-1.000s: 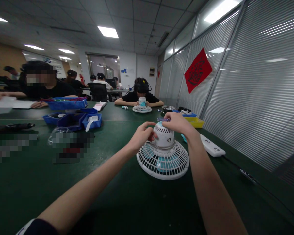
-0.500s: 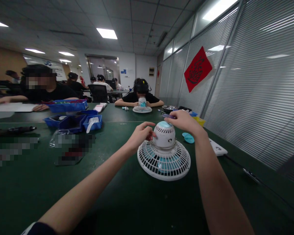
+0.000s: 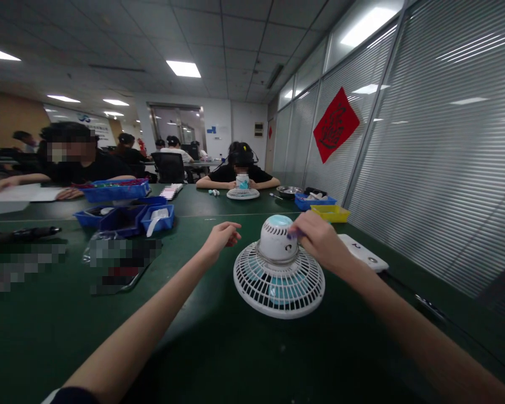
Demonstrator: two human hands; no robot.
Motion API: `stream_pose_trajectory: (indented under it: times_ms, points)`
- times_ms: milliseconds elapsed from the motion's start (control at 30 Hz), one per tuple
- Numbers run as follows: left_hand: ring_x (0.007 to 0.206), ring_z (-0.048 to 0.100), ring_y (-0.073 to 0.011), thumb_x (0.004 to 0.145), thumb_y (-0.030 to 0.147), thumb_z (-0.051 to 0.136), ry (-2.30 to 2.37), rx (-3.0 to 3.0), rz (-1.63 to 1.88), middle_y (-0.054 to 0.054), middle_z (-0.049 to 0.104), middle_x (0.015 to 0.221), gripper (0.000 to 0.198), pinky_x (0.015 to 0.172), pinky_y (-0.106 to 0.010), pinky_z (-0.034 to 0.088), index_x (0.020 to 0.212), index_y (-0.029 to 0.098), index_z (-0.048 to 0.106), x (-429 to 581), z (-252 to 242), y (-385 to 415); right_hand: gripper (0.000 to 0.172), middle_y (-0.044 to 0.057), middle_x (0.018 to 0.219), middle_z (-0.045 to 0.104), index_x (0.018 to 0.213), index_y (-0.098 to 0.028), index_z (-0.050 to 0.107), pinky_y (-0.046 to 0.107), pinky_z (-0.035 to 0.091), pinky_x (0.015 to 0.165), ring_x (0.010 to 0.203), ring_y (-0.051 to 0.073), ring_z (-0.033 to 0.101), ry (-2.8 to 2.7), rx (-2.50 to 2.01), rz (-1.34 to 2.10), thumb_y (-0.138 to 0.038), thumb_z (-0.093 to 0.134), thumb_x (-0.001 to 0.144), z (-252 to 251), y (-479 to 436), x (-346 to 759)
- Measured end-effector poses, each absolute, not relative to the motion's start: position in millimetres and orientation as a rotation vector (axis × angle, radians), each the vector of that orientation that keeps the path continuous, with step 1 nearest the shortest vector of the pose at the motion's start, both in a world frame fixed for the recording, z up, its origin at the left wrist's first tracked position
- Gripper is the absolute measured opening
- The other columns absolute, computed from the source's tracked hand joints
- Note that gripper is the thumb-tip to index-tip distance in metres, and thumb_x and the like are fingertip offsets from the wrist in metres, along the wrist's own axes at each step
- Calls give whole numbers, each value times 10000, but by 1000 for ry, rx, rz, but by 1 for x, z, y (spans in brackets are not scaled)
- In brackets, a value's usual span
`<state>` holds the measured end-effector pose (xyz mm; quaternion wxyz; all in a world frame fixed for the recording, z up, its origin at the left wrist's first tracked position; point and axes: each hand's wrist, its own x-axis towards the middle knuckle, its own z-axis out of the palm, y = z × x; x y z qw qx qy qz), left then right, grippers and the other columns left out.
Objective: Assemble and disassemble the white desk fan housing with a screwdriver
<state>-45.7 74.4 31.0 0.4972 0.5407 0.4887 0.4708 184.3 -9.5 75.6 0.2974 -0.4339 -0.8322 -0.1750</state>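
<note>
A white desk fan [image 3: 279, 294] lies grille-down on the green table, its turquoise blades visible through the bars. Its rounded motor housing [image 3: 273, 242] points up, with a turquoise top. At the housing's right side, my right hand [image 3: 317, 235] is closed around a purple screwdriver [image 3: 293, 230], blurred and mostly covered by my fingers. My left hand [image 3: 222, 240] is held in the air left of the housing, apart from it, with fingers loosely bent and nothing in them.
Blue bins [image 3: 124, 217] with parts stand at the left, near a plastic bag [image 3: 101, 247]. A yellow tray [image 3: 330, 213], a blue tray [image 3: 305, 202] and a white device with a cable [image 3: 364, 252] are at the right. A co-worker [image 3: 239, 163] sits opposite behind another fan.
My left hand has left the housing and moved left. My right hand has come down from above the housing's top to its right side with the screwdriver, hiding the turquoise discs on the table.
</note>
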Motion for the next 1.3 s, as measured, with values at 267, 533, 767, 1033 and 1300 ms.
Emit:
stream_pose_trajectory:
  times_ms: [267, 533, 767, 1033, 1300]
  points:
    - [506, 507, -86, 664, 218, 515, 1255, 1249, 1164, 16, 579, 594, 201, 532, -210, 380, 825, 129, 597, -57, 18, 87, 391, 207, 1122, 650, 1161, -27, 612, 407, 525, 835, 1020, 265, 583, -2619, -690, -401, -246, 532, 847, 2, -55, 189]
    - [525, 515, -84, 621, 259, 575, 1257, 1271, 1163, 14, 580, 627, 244, 533, -205, 384, 829, 136, 611, -60, 15, 91, 506, 201, 1270, 573, 1320, -87, 514, 463, 505, 899, 1123, 293, 546, -2636, -888, -463, -321, 532, 872, -17, -20, 178]
    - [489, 501, -80, 661, 212, 532, 1360, 1328, 1137, 13, 578, 618, 178, 516, -198, 387, 815, 145, 592, -68, 0, 102, 340, 240, 1224, 573, 1161, -91, 638, 459, 483, 872, 1104, 330, 521, -2145, -1648, -655, -174, 422, 913, -7, 85, 167]
    - [620, 561, -155, 759, 148, 438, 1618, 1637, 1158, -23, 596, 630, 186, 640, -251, 407, 793, 163, 620, -81, -34, 111, 306, 192, 1037, 648, 984, -76, 682, 388, 513, 816, 961, 260, 593, -2240, -1787, -385, -162, 396, 922, -23, 69, 188]
    - [783, 632, -201, 807, 178, 472, 1570, 2185, 799, -40, 691, 785, 204, 712, -269, 432, 821, 208, 673, -60, -38, 97, 274, 162, 1090, 640, 1035, -105, 646, 336, 511, 830, 1003, 234, 587, -2190, -1927, -251, -188, 407, 929, -26, 73, 187]
